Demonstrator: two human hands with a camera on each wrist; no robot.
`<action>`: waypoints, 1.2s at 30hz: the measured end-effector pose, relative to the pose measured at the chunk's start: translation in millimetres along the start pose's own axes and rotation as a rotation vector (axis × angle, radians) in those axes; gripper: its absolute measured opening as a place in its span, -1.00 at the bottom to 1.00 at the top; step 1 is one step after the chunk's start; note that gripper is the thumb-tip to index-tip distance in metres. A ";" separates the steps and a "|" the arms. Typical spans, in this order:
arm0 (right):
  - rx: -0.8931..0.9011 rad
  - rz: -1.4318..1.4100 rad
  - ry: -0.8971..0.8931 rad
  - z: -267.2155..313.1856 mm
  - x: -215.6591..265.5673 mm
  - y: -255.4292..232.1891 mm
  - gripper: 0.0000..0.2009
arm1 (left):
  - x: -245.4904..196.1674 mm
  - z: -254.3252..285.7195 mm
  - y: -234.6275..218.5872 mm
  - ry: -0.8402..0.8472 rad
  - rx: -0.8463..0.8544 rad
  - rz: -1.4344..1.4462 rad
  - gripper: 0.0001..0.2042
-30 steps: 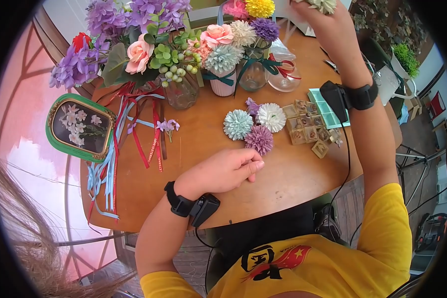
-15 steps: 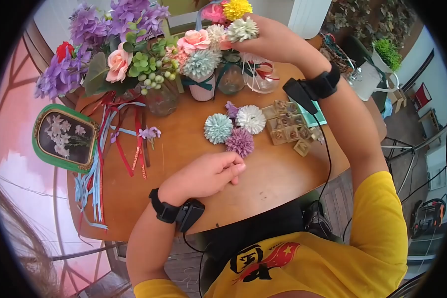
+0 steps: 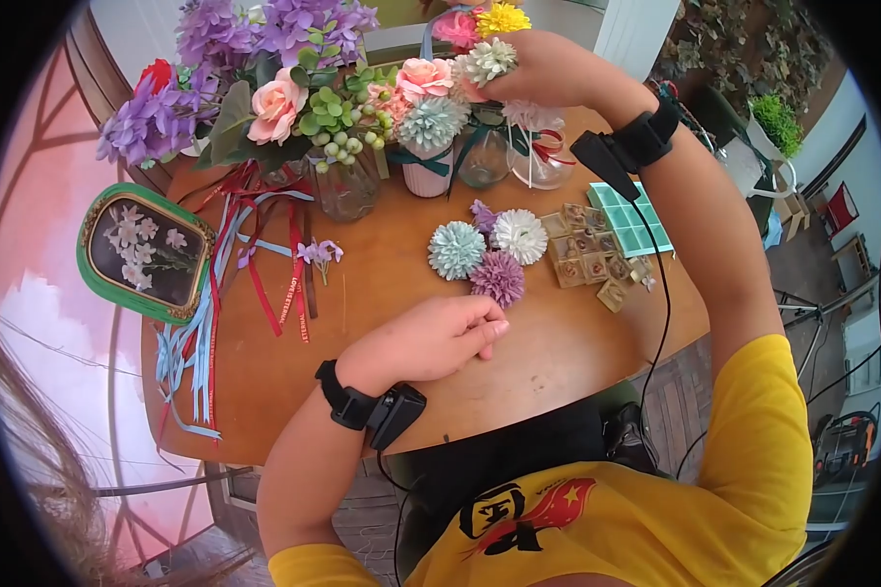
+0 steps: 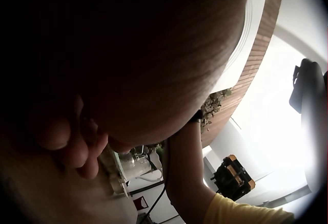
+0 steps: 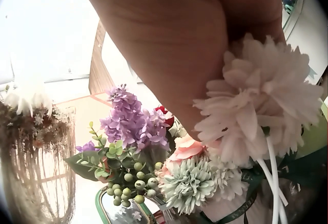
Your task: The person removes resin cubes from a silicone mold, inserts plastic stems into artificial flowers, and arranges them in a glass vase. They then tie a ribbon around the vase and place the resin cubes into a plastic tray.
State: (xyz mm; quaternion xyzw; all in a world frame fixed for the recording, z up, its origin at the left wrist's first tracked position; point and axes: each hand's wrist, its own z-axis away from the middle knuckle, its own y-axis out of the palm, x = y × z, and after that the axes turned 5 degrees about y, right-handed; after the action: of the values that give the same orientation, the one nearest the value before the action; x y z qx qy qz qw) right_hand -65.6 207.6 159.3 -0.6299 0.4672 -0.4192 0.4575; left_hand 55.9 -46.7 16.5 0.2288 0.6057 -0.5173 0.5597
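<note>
My right hand [image 3: 543,70] is raised over the back of the table, gripping artificial flowers. A cream pompom flower [image 3: 489,61] shows at its fingertips. Below the palm is another pale flower [image 5: 259,101], its white stems pointing down over the glass jar [image 3: 543,171] with a red ribbon. My left hand [image 3: 436,338] rests near the front of the table, fingers loosely curled and holding nothing. Just beyond it lie a mauve flower [image 3: 497,279], a light blue flower [image 3: 456,250] and a white flower [image 3: 520,237]. The left wrist view is mostly dark palm and fingertips [image 4: 74,152].
Purple blossoms [image 3: 313,24] and a peach rose [image 3: 277,105] fill the back left. A pink ribbed vase [image 3: 427,179] stands beside them. Ribbons [image 3: 201,342] lie by a green picture frame [image 3: 93,269]. Small clear boxes [image 3: 582,245] sit by a turquoise tray [image 3: 631,217].
My right hand, holding the flowers, has come left and down from the upper right to above the ribboned jars. The left hand stays in place on the table; the head view shifts slightly.
</note>
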 end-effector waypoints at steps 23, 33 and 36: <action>-0.169 -0.663 -0.073 95.5 18.5 -72.7 -0.66 | -6.6 4.2 -6.1 0.167 -0.226 0.303 -0.85; -0.227 -0.853 -0.053 138.0 28.7 45.9 -0.75 | 14.2 -12.6 4.6 0.344 -0.647 0.020 -0.35; -0.242 -0.813 -0.047 137.8 22.7 68.4 -0.77 | 9.5 -6.0 -6.2 0.259 -0.538 -0.252 -0.38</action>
State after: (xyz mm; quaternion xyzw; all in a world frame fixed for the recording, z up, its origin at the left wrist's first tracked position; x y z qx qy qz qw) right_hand 56.9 201.1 63.7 -0.8214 0.2157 -0.4932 0.1883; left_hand 45.3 -46.6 9.1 0.0598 0.8105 -0.3703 0.4499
